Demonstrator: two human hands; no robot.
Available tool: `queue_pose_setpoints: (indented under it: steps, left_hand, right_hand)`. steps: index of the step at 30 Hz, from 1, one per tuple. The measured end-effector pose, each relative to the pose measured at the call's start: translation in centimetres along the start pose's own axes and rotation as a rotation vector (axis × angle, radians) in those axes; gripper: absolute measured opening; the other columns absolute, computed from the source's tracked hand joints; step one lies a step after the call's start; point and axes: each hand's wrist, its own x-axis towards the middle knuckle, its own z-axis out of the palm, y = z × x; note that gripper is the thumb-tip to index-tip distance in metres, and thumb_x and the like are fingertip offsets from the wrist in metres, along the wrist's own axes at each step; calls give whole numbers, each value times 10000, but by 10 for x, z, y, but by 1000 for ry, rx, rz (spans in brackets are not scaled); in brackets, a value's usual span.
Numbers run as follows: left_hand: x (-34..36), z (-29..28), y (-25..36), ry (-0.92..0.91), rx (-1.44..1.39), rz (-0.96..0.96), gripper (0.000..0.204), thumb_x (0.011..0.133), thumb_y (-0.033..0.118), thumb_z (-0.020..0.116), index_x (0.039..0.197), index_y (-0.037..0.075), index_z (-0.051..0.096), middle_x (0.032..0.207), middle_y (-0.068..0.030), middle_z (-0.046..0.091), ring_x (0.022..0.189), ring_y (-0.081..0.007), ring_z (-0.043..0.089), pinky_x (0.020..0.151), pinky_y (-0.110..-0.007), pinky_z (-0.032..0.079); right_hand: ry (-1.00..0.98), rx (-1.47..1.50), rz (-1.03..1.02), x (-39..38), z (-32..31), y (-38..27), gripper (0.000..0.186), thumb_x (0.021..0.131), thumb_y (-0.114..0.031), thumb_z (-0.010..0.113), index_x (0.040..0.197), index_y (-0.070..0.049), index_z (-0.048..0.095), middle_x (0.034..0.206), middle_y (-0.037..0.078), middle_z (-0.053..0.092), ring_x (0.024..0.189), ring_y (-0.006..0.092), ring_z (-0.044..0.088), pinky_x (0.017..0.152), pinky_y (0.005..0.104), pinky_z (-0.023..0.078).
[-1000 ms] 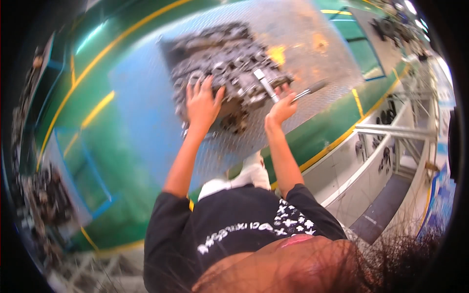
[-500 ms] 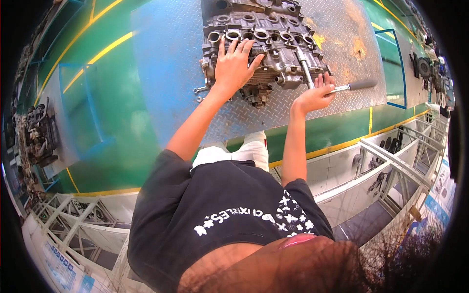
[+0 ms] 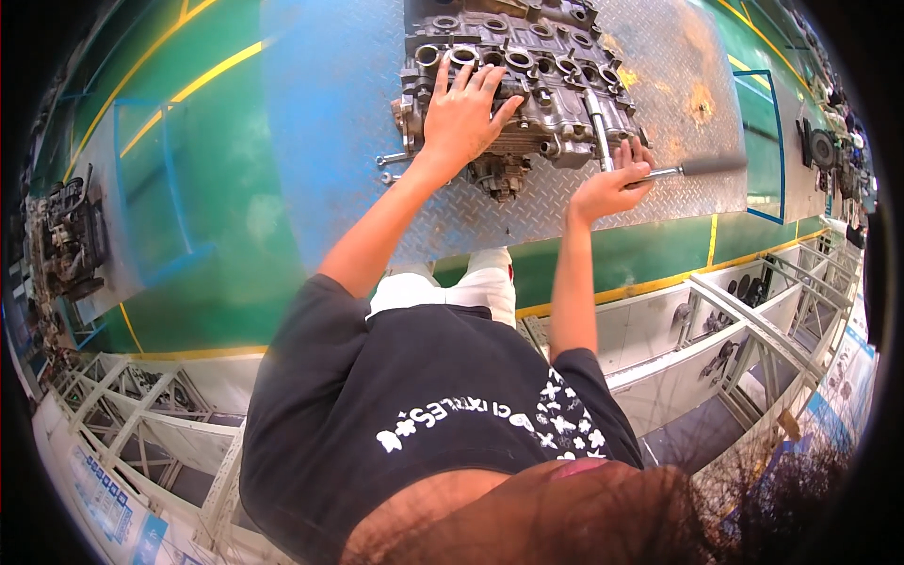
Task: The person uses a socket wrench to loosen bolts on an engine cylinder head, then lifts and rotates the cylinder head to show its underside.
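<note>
A dark metal engine block (image 3: 563, 130) with rows of round openings lies in front of me. My left hand (image 3: 461, 118) rests on its left part, fingers spread and palm down, gripping nothing. At its right side my right hand (image 3: 603, 196), palm turned up, has its fingers round the head end of a ratchet wrench (image 3: 711, 167). The grey handle points right and looks slightly blurred. From the head a long silver extension bar (image 3: 599, 130) runs to the engine; its far end sits among the engine's parts. My right palm hides the ratchet head.
Beneath the engine is a tread-plate metal table (image 3: 330, 132), painted blue at left. Two spanners (image 3: 390, 160) lie left of the engine. Around it spreads a green floor (image 3: 231, 235) with yellow lines. Grey metal frames (image 3: 744, 306) stand behind me; another engine (image 3: 71, 245) is at far left.
The view has shifted slightly, so the engine and both hands sit a little farther right. The wrench handle has moved slightly; both hands keep their places.
</note>
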Motion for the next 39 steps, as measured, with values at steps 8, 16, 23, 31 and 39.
queue_pose_setpoints:
  steps: [8,16,23,31,39]
  left_hand:
    - [-1,-3,-1,33,26,20,564,1025,564,526,1356,118,618,1290,-80,710,1277,-279,619,1251,-509,247]
    - [0,-3,1,36,-1,16,532,1011,548,551,1322,124,630,1269,-66,713,1251,-270,631,1246,-489,266]
    - [-3,-4,-4,75,20,14,542,1019,558,538,1321,120,643,1272,-79,720,1267,-278,631,1251,-501,253]
    - [0,-5,-2,61,49,22,542,1012,554,556,1331,124,640,1255,-82,724,1259,-272,636,1250,-480,269]
    - [-1,-5,1,53,70,18,563,1022,573,523,1327,114,641,1268,-85,718,1259,-279,635,1256,-480,257]
  right_hand:
    - [-209,-119,-215,0,-7,-5,345,1127,-192,372,1133,88,574,1255,232,668,1178,346,672,1042,432,559]
    - [-677,-444,-939,30,-42,16,310,1095,-166,455,1276,55,576,1245,196,704,1181,354,688,961,435,578]
    - [-68,-43,-67,1,6,-8,391,1137,-216,333,1257,108,514,1213,241,667,1106,341,695,987,435,582]
    - [-937,-541,-1295,35,-39,-1,321,1003,-93,604,1320,-55,643,1288,98,706,1156,323,700,934,413,578]
    - [-9,5,54,6,-2,-1,409,1132,-226,352,1221,109,569,1199,248,678,1085,323,699,975,408,587]
